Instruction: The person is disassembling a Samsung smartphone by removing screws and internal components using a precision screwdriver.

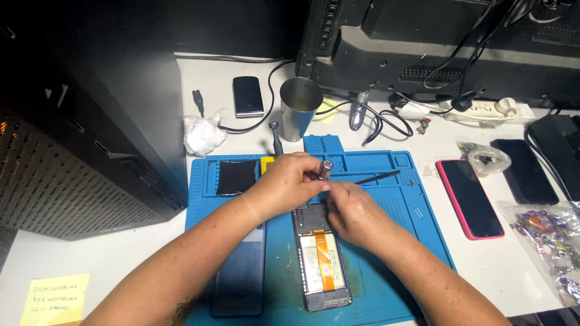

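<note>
An opened phone (pixel 321 264) lies face down on the blue work mat (pixel 393 199), its battery and orange flex cable exposed. My left hand (pixel 284 184) grips a small metal screwdriver (pixel 325 166) above the phone's top end. My right hand (pixel 353 211) rests over the phone's upper part, fingers pinched at the screwdriver's lower end. The tip is hidden by my fingers. A dark back cover (pixel 238 284) lies on the mat to the left of the phone.
A steel cup (pixel 299 108), a second screwdriver (pixel 276 137), a black cloth (pixel 236 176), a black spudger (pixel 377 177), white wadding (pixel 202 134) and cables lie behind. A pink-cased phone (pixel 470 198), dark phones and a bag of parts (pixel 547 232) sit right. A yellow note (pixel 54 299) lies front left.
</note>
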